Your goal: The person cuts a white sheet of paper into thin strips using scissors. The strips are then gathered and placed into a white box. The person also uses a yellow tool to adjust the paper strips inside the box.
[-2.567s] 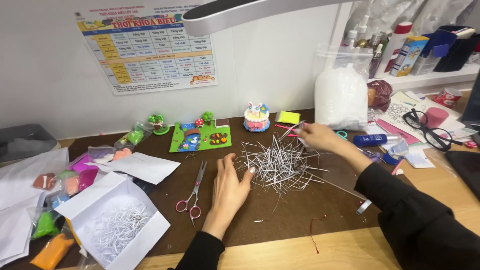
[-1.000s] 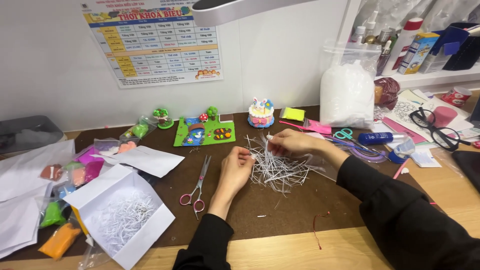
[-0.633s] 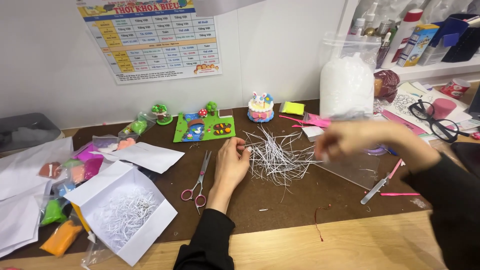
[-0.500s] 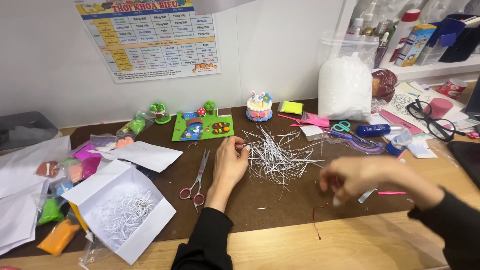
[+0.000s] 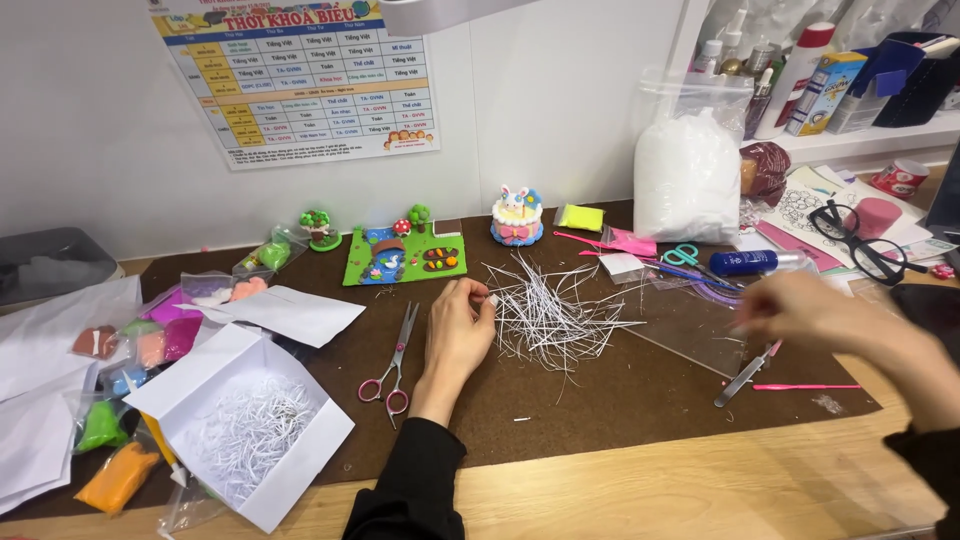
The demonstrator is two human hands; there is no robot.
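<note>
A: What lies at the left of the table (image 5: 600, 480)?
B: A white box (image 5: 240, 430) with shredded paper inside, and pink-handled scissors (image 5: 392, 355) beside it.
A: And at the back?
B: A small clay cake (image 5: 516, 216), a green clay scene (image 5: 404, 258), a plastic bag (image 5: 688, 170) of white stuffing.

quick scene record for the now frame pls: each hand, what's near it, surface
left hand: rests on the mat, fingertips at the edge of the white paper strips
right hand: blurred, above the metal tool; whether it grips anything cannot be told
scissors: lie just left of the left hand
surface: brown mat
</note>
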